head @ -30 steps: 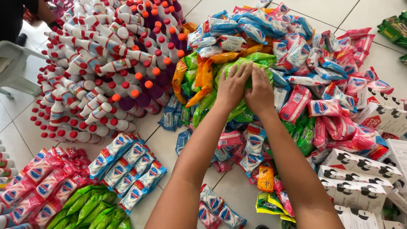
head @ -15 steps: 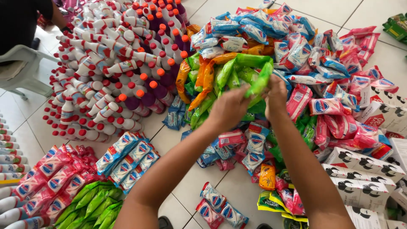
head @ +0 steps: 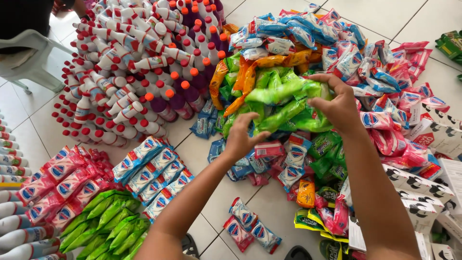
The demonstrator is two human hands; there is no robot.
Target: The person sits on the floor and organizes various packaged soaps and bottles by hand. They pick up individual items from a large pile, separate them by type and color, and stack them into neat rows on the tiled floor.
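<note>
Both my hands are over a big heap of wrapped soap packs [head: 337, 72] on the tiled floor. My right hand [head: 337, 107] grips a bunch of green soap packs [head: 284, 103] and holds it lifted above the heap. My left hand [head: 242, 137] pinches the lower end of the same green bunch. Orange packs [head: 240, 79] lie just left of the bunch, with blue and pink packs under and around it.
White bottles with red and orange caps [head: 130, 72] are piled at the left. Sorted rows of blue [head: 154, 175], pink [head: 57, 185] and green packs [head: 108, 224] lie at lower left. White cartons [head: 423, 188] stack at the right. A plastic chair [head: 24, 53] stands top left.
My hands went from pressing flat on the heap to gripping the green packs and lifting them up; the right hand moved right and the left hand dropped lower.
</note>
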